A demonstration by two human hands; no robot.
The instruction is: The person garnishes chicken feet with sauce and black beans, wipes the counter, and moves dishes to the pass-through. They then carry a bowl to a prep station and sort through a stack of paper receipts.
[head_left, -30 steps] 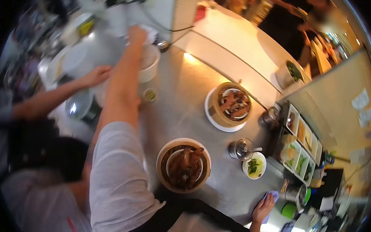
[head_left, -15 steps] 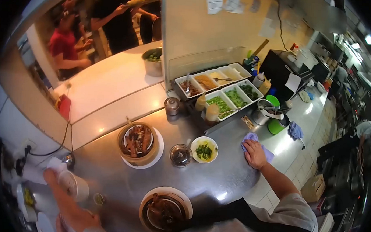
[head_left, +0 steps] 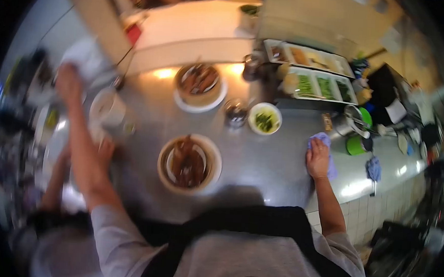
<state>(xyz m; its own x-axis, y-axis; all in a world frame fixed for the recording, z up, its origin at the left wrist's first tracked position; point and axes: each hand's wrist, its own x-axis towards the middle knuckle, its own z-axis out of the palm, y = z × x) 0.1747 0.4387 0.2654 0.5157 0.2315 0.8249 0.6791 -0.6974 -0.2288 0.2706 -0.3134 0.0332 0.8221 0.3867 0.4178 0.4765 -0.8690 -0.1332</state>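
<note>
My right hand (head_left: 317, 158) lies on a folded purple cloth (head_left: 331, 168) on the steel counter, its bent fingers gripping the cloth. At the far left, my left arm stretches out and my left hand (head_left: 69, 81) is against white paper or cloth (head_left: 87, 56); blur hides its fingers. A white tub (head_left: 107, 108) stands right of that forearm. Between my arms is a round steamer-like dish (head_left: 214, 164) of dark brown meat. Behind it, a similar dish (head_left: 218, 94) sits on a white plate (head_left: 199, 108). A glass jar (head_left: 235, 113) stands beside a bowl of greens (head_left: 265, 122).
Another person's hand (head_left: 104, 149) is close to my left forearm. White trays of chopped toppings (head_left: 311, 86) stand at the back right. Near my right hand are a metal pot (head_left: 346, 123), a green cup (head_left: 356, 145) and a blue cloth (head_left: 373, 169).
The view has turned and tilted, so the counter sits differently in the picture. My left arm shows at fuller length, its hand still by the white material. My right hand stays on the purple cloth.
</note>
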